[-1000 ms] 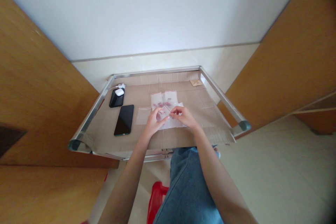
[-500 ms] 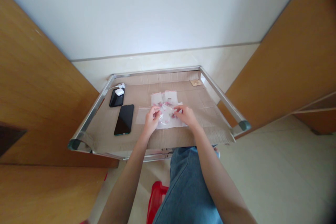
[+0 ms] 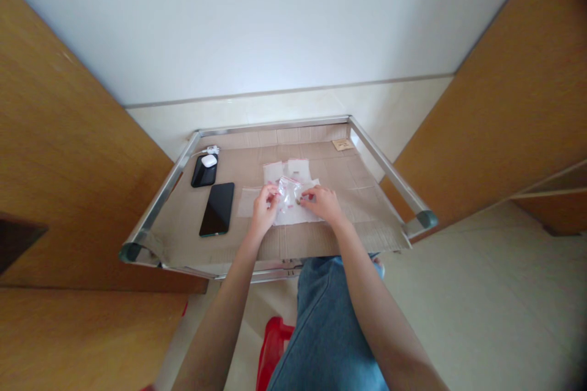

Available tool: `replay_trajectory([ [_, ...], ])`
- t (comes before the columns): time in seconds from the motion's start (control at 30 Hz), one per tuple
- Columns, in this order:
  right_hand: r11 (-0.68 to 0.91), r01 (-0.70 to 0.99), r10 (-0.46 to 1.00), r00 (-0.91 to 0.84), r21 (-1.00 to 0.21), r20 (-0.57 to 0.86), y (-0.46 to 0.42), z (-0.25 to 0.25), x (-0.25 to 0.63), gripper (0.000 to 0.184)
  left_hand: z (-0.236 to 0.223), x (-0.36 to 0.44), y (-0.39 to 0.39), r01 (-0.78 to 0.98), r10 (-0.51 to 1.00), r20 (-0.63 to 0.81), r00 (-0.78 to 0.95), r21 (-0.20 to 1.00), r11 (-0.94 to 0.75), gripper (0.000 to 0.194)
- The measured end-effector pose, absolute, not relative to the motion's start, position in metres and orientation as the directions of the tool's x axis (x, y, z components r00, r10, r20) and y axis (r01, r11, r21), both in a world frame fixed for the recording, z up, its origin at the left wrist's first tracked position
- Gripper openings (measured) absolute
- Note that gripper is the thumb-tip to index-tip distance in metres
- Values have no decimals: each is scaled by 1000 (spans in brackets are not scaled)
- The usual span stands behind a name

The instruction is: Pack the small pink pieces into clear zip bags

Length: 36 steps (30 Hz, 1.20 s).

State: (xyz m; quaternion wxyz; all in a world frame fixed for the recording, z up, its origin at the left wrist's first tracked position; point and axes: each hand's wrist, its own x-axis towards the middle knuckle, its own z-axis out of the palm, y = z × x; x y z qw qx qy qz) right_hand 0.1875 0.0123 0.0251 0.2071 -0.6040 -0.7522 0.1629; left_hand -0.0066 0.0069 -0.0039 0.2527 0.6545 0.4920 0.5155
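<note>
**Plastic bag (image 3: 286, 193), clear, small and crinkled, holds centre stage**

From the far left of the brown cardboard-lined tray with metal rails (image 3: 247, 165): a white charging plug (image 3: 212, 149), then a flat black phone-like slab (image 3: 202, 176) bearing a glossy white rounded case (image 3: 209, 160). Nearer, a larger black rectangular phone (image 3: 217, 209), just beside a flat translucent pouch (image 3: 246, 201).

Now the left hand (image 3: 264, 212)! Fingers curled, thumb and fingertips pinching what looks like the left side of that clear bag. The bag itself is right between the hands, over pale translucent packets (image 3: 292, 218). Beyond it, at the far side, two flat sachets with red top strips (image 3: 299, 168).

Over to the right hand (image 3: 324, 203), fingers bent in at the bag's right side, a tiny brownish piece (image 3: 299, 201) at the tips. Gripped or merely touched? Cannot tell, nor whether it sits inside the film or outside.

Danger here: thin, slick plastic could slip if the left pinch slackens, and the piece, being so small, could drop among the look-alike layers below. Too hard a tug might tear the film; a dragging wrist could scatter the loose packets.

Far right, a beige square packet with dark marks (image 3: 342, 145), well apart from it all.
</note>
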Motion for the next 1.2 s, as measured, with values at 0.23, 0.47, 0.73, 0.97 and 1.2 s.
replay_trajectory([
  [0.23, 225, 835, 974, -190, -502, 120, 13, 25, 187, 14, -3, -6, 6, 385, 897, 442, -16, 830, -402, 12],
  [0.47, 199, 798, 980, -158, -569, 122, 16, 21, 186, 11, -1, -5, 5, 389, 904, 427, -24, 837, -385, 13],
  [0.73, 150, 762, 989, -109, -629, 104, 17, 23, 189, 12, -1, -5, 5, 391, 908, 419, -29, 840, -375, 13],
  [0.97, 188, 839, 982, -160, -512, 98, 12, 28, 183, 16, -3, -6, 5, 387, 906, 423, -17, 838, -384, 13],
  [1.2, 155, 707, 988, -123, -690, 96, 19, 19, 187, 11, -4, -6, 6, 382, 909, 417, -18, 843, -379, 14],
])
